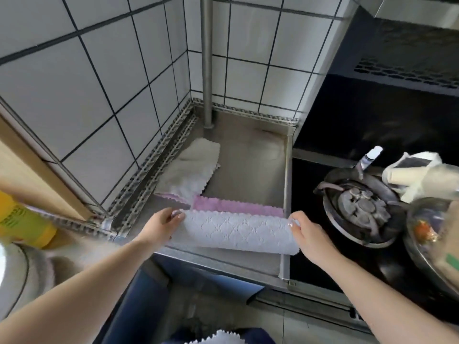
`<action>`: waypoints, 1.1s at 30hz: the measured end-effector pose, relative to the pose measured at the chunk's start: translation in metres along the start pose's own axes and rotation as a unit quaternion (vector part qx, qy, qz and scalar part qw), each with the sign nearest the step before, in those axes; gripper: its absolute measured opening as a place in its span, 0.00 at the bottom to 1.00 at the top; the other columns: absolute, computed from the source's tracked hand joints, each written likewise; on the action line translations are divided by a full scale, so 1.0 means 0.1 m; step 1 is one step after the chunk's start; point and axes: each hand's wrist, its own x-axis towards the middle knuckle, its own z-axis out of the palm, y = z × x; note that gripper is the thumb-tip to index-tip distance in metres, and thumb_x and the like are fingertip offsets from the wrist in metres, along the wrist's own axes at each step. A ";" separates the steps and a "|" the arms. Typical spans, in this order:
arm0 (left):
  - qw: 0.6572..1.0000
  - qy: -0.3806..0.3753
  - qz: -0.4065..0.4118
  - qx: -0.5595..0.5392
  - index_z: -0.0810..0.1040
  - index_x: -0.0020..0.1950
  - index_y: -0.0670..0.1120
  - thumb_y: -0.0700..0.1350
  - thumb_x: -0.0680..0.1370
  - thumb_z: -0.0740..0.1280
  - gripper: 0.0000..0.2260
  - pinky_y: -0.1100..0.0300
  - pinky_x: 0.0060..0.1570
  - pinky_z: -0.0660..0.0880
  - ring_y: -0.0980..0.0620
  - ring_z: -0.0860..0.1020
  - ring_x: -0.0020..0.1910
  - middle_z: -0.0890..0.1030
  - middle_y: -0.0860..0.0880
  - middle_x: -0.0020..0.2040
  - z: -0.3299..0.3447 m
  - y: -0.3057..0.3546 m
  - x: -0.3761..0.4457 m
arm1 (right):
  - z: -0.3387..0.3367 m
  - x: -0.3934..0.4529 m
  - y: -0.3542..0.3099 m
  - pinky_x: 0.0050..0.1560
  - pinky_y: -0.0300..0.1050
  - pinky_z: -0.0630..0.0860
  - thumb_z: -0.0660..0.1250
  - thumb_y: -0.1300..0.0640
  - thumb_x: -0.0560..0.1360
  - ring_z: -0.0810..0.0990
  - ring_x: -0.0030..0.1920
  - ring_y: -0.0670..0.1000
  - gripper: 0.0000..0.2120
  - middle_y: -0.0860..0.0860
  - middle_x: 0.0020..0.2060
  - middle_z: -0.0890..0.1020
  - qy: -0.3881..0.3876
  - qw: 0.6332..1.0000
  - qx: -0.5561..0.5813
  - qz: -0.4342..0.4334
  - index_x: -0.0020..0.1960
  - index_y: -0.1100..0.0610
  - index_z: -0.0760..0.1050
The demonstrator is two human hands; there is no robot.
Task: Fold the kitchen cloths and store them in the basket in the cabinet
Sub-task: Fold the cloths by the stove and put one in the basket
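A white-and-pink kitchen cloth (233,230) lies across the front of the steel counter (250,155), its near half folded over so the white side faces up and a pink strip shows behind. My left hand (161,223) pinches its left corner and my right hand (306,233) pinches its right corner. A cream cloth (191,167) lies crumpled by the tiled wall at the counter's left. Another white cloth's scalloped edge (219,338) shows at the bottom of the view. No basket or cabinet interior is visible.
A gas hob with a dark burner (360,204) sits right of the counter, with a metal bowl (432,242), a small bottle (370,157) and a white bag (417,172) beside it. A yellow bottle (22,219) stands at left. A steel pipe (207,60) rises in the corner.
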 end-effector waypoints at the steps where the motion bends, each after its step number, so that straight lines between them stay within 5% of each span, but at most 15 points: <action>1: 1.000 -0.003 -0.016 0.022 0.77 0.48 0.41 0.47 0.79 0.63 0.10 0.53 0.38 0.74 0.48 0.74 0.37 0.76 0.46 0.38 0.07 -0.09 -0.05 | 0.07 -0.04 0.06 0.31 0.42 0.62 0.53 0.52 0.81 0.70 0.33 0.48 0.06 0.48 0.32 0.71 -0.025 1.000 0.002 0.007 0.52 0.52 0.67; 6: 0.992 -0.023 -0.061 0.104 0.76 0.54 0.43 0.48 0.81 0.59 0.10 0.54 0.46 0.74 0.46 0.76 0.46 0.78 0.46 0.48 0.24 -0.27 -0.28 | 0.31 -0.16 0.29 0.32 0.43 0.62 0.54 0.52 0.80 0.66 0.30 0.47 0.06 0.49 0.30 0.70 -0.097 0.994 0.045 0.029 0.47 0.51 0.67; 10: 0.991 -0.011 -0.059 0.116 0.74 0.55 0.46 0.49 0.81 0.59 0.10 0.57 0.44 0.72 0.49 0.76 0.47 0.78 0.48 0.50 0.29 -0.30 -0.29 | 0.33 -0.08 0.30 0.33 0.42 0.63 0.55 0.53 0.80 0.68 0.31 0.46 0.06 0.48 0.32 0.71 -0.088 0.993 0.072 0.041 0.48 0.52 0.69; 14: 0.991 0.024 -0.071 0.114 0.72 0.56 0.45 0.49 0.81 0.59 0.09 0.61 0.32 0.67 0.51 0.74 0.40 0.77 0.47 0.47 0.31 -0.24 -0.09 | 0.34 0.15 0.22 0.34 0.42 0.65 0.56 0.53 0.81 0.70 0.33 0.46 0.05 0.48 0.35 0.74 -0.045 0.993 0.098 0.050 0.49 0.52 0.69; 22: 0.987 0.007 -0.078 0.138 0.72 0.58 0.43 0.51 0.80 0.61 0.14 0.57 0.41 0.71 0.46 0.76 0.44 0.77 0.46 0.48 0.30 -0.22 0.37 | 0.49 0.59 0.19 0.31 0.43 0.63 0.56 0.54 0.81 0.69 0.31 0.48 0.06 0.48 0.32 0.72 -0.043 0.992 0.058 0.105 0.50 0.53 0.70; 33: 0.982 -0.036 -0.099 0.158 0.70 0.52 0.45 0.51 0.79 0.61 0.10 0.58 0.35 0.73 0.48 0.78 0.32 0.78 0.47 0.37 0.33 -0.32 0.62 | 0.54 0.76 0.28 0.36 0.45 0.71 0.58 0.52 0.79 0.77 0.38 0.53 0.10 0.52 0.38 0.78 -0.029 0.991 0.008 0.134 0.51 0.56 0.75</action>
